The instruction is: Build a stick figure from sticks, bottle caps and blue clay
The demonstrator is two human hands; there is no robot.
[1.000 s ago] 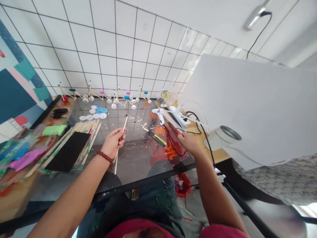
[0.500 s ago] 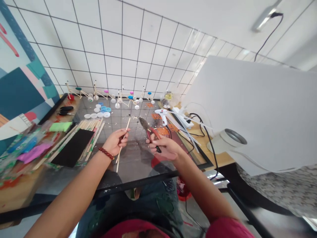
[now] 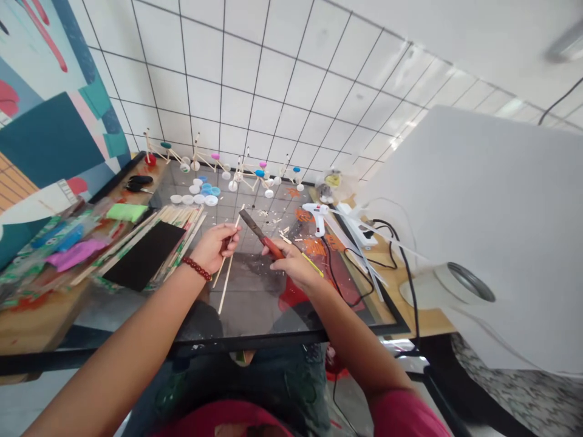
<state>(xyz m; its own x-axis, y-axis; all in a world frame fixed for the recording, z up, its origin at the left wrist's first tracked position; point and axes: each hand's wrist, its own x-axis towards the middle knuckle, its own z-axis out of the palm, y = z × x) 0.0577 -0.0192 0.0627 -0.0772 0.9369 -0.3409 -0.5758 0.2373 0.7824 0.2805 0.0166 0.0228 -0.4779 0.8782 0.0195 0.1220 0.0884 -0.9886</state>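
Observation:
My left hand (image 3: 214, 247) grips a thin wooden stick (image 3: 226, 268) upright, its upper end rising above my fingers and its lower end reaching down toward the glass-topped table (image 3: 255, 309). My right hand (image 3: 291, 267) is shut on red-handled pliers (image 3: 264, 237), with the dark metal jaws pointing up and left. The jaw tips are close to the stick's upper end, and I cannot tell if they touch it. My fingers hide part of the handles.
Behind my hands stand several stick models with bottle-cap wheels (image 3: 250, 179), with loose caps (image 3: 200, 191) nearby. A bundle of sticks (image 3: 182, 221), a black card (image 3: 146, 255), scissors (image 3: 139, 183) and a white glue gun (image 3: 315, 213) surround the work area. Shavings lie on the glass.
My right hand has moved left from the table's right side, bringing the pliers close to the stick. The view has also turned, shifting the table toward the right.

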